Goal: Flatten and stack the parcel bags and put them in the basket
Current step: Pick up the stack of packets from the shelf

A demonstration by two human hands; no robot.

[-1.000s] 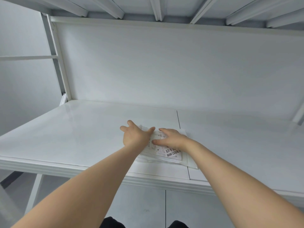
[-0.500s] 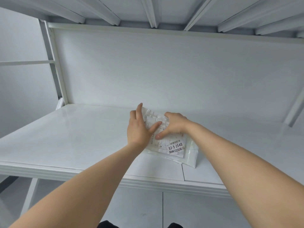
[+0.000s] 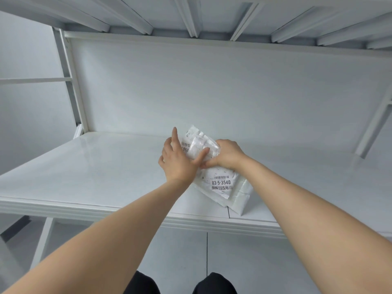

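A small stack of white parcel bags [image 3: 220, 185] with printed labels is tilted up on its lower edge above the white table [image 3: 84, 166]. My left hand [image 3: 177, 160] holds the stack's left side, thumb across the front and index finger pointing up. My right hand [image 3: 228, 154] grips the stack from the right, fingers curled round its upper part. The bags' lower right corner touches the table near the front edge. No basket is in view.
A white back panel [image 3: 212, 92] rises behind the table. White shelf beams [image 3: 191, 15] run overhead. A white upright post [image 3: 72, 88] stands at the left. The table's front edge [image 3: 106, 211] lies close to my body.
The stack lay flat under both hands a second ago. Both hands have since lifted and tilted it upright, and it now stands a little higher than half a second ago.
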